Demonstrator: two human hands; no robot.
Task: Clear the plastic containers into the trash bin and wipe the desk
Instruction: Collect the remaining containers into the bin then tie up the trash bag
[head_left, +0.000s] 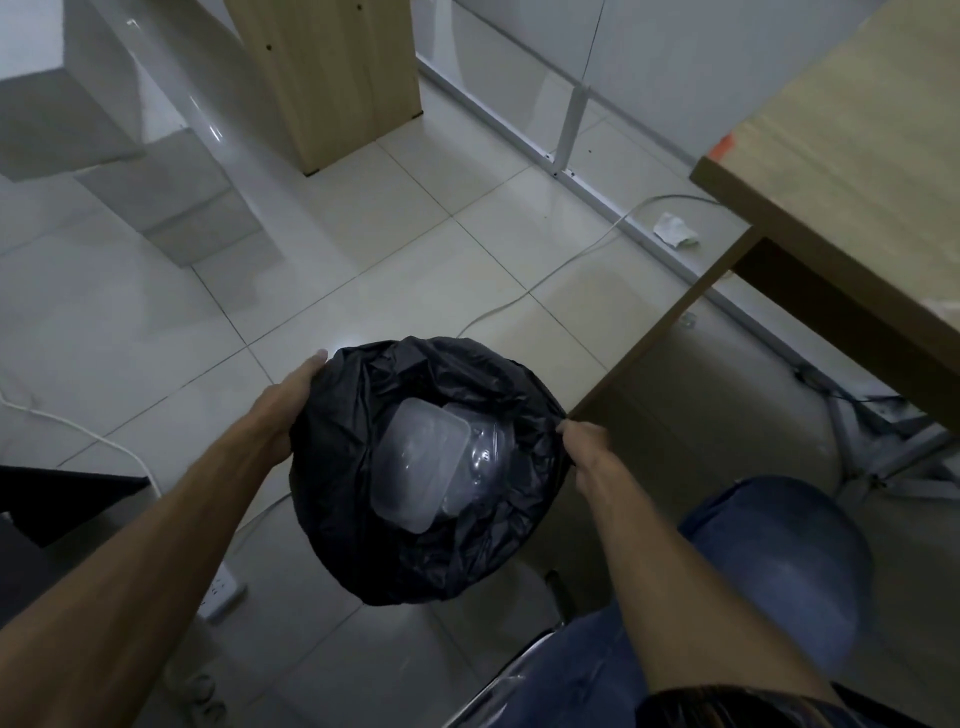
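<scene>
Trash bin (426, 551) between both hands, black liner over rim. Left hand (291, 410) cups bin's left rim; right hand (589, 449) pinches liner at right rim. Plastic containers (421, 467) inside bin, long axis running away from person. Surface (852, 171) up-right of bin, unwiped.

I see a black liner (363, 467) over the trash bin, crinkled and faintly glossy. Inside the bin lie clear, colourless plastic containers (421, 462) that read pale grey against the black. Around the bin the floor (363, 223) is glossy off-white tile with thin dark grout lines. Right of the bin, the desk (852, 156) is light wood grain, with a small orange mark (723, 146) at its near corner. Beyond the bin stands a cabinet (332, 73) of the same light wood. A white cable (545, 275) runs across the tiles past the bin. Below and right of the bin, my knee shows blue denim (779, 561).
</scene>
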